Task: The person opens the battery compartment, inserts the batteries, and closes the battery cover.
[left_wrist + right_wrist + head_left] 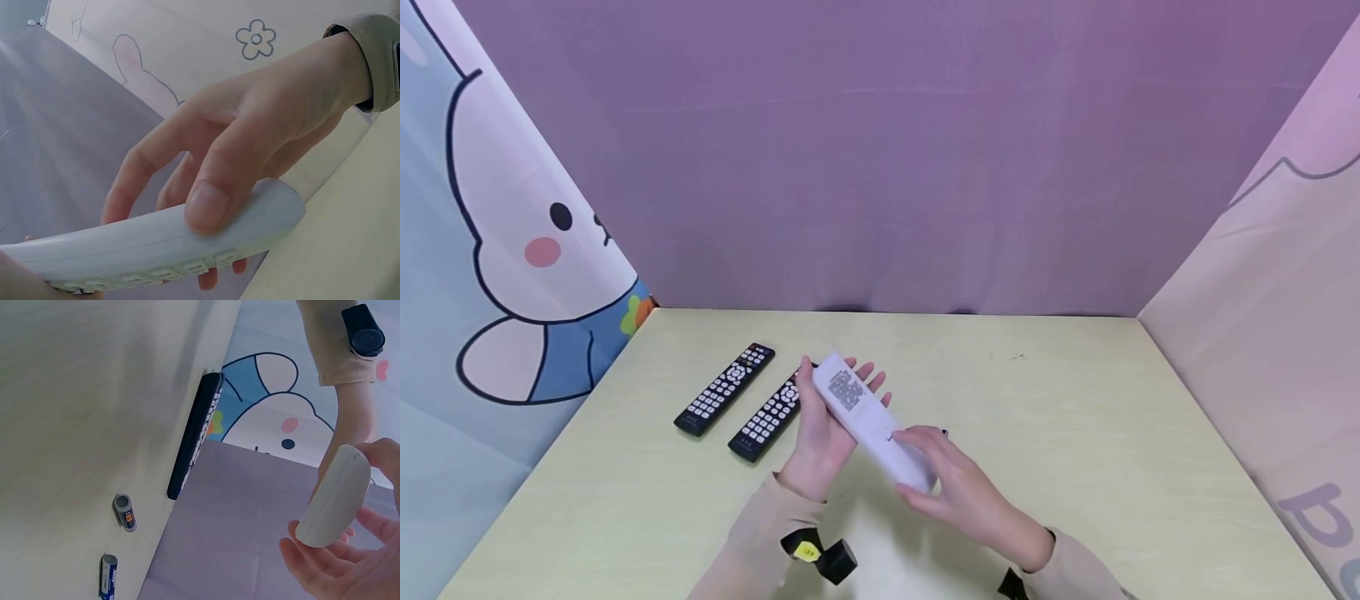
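A white remote control (868,421) is held above the table with its back up, a printed label at its far end. My left hand (823,437) holds it from below, thumb along the left side and fingertips showing past the right side. At the near end, my right hand (955,483) grips it with thumb and fingers on either side, fingertips on the back near a small dark mark. In the left wrist view, the buttons on the white remote (156,250) face downward. Part of the left palm is hidden behind the remote.
Two black remote controls (725,390) lie button side up left of my hands; the left hand partly covers the nearer one (765,423). In the right wrist view, a battery (125,512) and another battery (108,576) lie on the table (75,425). Cloth walls (880,167) border the table.
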`<action>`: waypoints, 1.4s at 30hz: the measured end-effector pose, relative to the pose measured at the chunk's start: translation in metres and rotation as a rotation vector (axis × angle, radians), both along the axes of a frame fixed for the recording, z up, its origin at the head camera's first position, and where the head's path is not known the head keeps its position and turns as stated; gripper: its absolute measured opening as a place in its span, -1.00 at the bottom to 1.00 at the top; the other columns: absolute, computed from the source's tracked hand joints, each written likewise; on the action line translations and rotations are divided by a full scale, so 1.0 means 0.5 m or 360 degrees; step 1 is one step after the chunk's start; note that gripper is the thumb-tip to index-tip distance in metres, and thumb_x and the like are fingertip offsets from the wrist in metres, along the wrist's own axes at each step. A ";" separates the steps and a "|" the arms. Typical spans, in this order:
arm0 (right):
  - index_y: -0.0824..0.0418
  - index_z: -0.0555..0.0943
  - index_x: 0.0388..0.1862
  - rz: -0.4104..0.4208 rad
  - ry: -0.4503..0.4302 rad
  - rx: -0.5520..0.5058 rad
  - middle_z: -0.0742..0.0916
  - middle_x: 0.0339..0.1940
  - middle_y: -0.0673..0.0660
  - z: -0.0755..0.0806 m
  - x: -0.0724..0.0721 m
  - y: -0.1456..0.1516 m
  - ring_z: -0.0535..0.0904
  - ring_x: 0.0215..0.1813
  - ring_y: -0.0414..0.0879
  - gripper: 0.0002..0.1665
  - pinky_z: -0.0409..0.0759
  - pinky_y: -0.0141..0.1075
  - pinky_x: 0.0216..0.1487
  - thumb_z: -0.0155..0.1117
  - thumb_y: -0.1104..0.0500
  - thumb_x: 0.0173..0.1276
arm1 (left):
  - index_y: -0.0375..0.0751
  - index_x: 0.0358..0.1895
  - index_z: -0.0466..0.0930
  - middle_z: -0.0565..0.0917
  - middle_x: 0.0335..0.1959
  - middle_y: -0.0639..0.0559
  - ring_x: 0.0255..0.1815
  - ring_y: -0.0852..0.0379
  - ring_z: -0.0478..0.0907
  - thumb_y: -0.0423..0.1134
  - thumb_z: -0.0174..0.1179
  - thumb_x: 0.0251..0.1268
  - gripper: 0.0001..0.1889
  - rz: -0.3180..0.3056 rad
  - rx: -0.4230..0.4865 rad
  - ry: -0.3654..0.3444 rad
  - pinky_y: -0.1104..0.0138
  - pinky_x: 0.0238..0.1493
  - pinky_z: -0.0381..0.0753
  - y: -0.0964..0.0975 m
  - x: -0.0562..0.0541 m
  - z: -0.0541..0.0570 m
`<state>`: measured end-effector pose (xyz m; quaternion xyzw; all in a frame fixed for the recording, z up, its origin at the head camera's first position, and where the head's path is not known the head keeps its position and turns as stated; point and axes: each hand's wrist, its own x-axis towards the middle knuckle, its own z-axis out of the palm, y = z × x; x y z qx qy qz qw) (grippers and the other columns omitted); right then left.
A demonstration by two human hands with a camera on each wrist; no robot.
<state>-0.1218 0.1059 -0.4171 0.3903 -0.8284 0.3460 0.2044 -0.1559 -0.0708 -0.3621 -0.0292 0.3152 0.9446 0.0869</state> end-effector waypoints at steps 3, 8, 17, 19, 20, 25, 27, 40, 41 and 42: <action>0.23 0.37 0.09 0.0004 -0.0027 0.0010 0.51 -0.03 0.08 0.002 0.000 -0.001 0.48 -0.13 -0.13 -0.32 0.55 -0.37 -0.23 0.37 0.11 -0.04 | -0.20 0.15 0.02 0.21 0.12 -0.18 0.16 -0.09 0.27 0.35 -0.47 0.20 -0.29 0.0000 -0.0013 -0.0001 0.03 0.17 0.21 0.001 0.002 0.000; 0.21 0.36 0.11 0.0027 -0.0035 0.0015 0.51 -0.03 0.07 0.003 0.000 -0.002 0.48 -0.11 -0.13 -0.32 0.54 -0.35 -0.23 0.36 0.12 -0.03 | -0.22 0.16 0.02 0.24 0.06 -0.16 0.13 -0.08 0.30 0.34 -0.44 0.21 -0.29 0.0000 -0.0046 -0.0020 0.04 0.15 0.24 0.002 0.004 0.001; 0.20 0.37 0.09 0.0091 -0.0100 -0.0043 0.51 -0.04 0.10 0.003 -0.001 -0.010 0.50 -0.16 -0.10 -0.34 0.55 -0.33 -0.27 0.38 0.18 -0.04 | -0.22 0.15 0.02 0.24 0.07 -0.15 0.14 -0.08 0.28 0.33 -0.44 0.22 -0.29 -0.0001 -0.0092 -0.0034 0.04 0.16 0.22 0.003 0.007 0.002; 0.20 0.37 0.08 0.0096 -0.0104 -0.0051 0.52 -0.04 0.09 0.003 -0.001 -0.012 0.50 -0.16 -0.10 -0.34 0.55 -0.34 -0.27 0.39 0.19 -0.05 | -0.22 0.13 0.04 0.24 0.06 -0.15 0.11 -0.05 0.31 0.33 -0.44 0.22 -0.31 0.0004 -0.0110 -0.0039 0.04 0.16 0.23 0.003 0.006 0.001; 0.20 0.37 0.07 0.0096 -0.0112 -0.0055 0.52 -0.05 0.09 0.003 -0.001 -0.013 0.50 -0.15 -0.11 -0.34 0.55 -0.35 -0.27 0.39 0.19 -0.06 | -0.21 0.12 0.05 0.25 0.06 -0.14 0.10 -0.04 0.33 0.33 -0.43 0.22 -0.31 0.0008 -0.0120 -0.0042 0.05 0.15 0.24 0.003 0.006 0.001; 0.18 0.38 0.01 0.0091 -0.0169 -0.0063 0.53 -0.06 0.03 0.002 -0.002 -0.016 0.50 -0.15 -0.16 -0.35 0.53 -0.40 -0.30 0.41 0.22 -0.11 | -0.20 0.06 0.11 0.29 0.02 -0.12 0.07 -0.02 0.35 0.33 -0.40 0.21 -0.34 0.0014 -0.0145 -0.0062 0.07 0.15 0.24 0.002 0.004 -0.002; 0.18 0.38 -0.01 0.0092 -0.0187 -0.0049 0.54 -0.08 0.04 0.003 -0.004 -0.017 0.50 -0.17 -0.15 -0.36 0.54 -0.39 -0.31 0.42 0.21 -0.12 | -0.20 0.06 0.11 0.28 0.02 -0.11 0.10 -0.03 0.33 0.33 -0.41 0.22 -0.34 0.0004 -0.0155 -0.0068 0.07 0.15 0.24 0.002 0.004 -0.003; 0.21 0.35 -0.21 0.0085 -0.0166 0.0127 0.50 -0.30 0.01 0.011 -0.017 -0.022 0.46 -0.39 -0.20 -0.47 0.46 -0.53 -0.46 0.40 0.13 -0.13 | -0.21 0.02 0.11 0.33 -0.07 -0.03 0.03 0.02 0.34 0.30 -0.41 0.24 -0.37 -0.0087 -0.0241 -0.0049 0.15 0.08 0.30 0.015 0.007 -0.008; 0.22 0.34 -0.22 0.0086 -0.0180 0.0129 0.49 -0.31 0.01 0.011 -0.016 -0.022 0.46 -0.40 -0.20 -0.47 0.45 -0.54 -0.48 0.40 0.13 -0.13 | -0.21 0.01 0.11 0.33 -0.08 -0.03 0.05 0.01 0.33 0.30 -0.41 0.24 -0.38 -0.0090 -0.0247 -0.0042 0.15 0.08 0.29 0.015 0.008 -0.007; 0.22 0.34 -0.22 0.0086 -0.0205 0.0131 0.49 -0.32 0.00 0.012 -0.016 -0.022 0.45 -0.41 -0.21 -0.47 0.45 -0.54 -0.49 0.40 0.13 -0.12 | -0.21 0.01 0.11 0.32 -0.07 -0.03 0.06 0.00 0.32 0.31 -0.42 0.24 -0.37 -0.0094 -0.0250 -0.0036 0.15 0.09 0.29 0.016 0.009 -0.007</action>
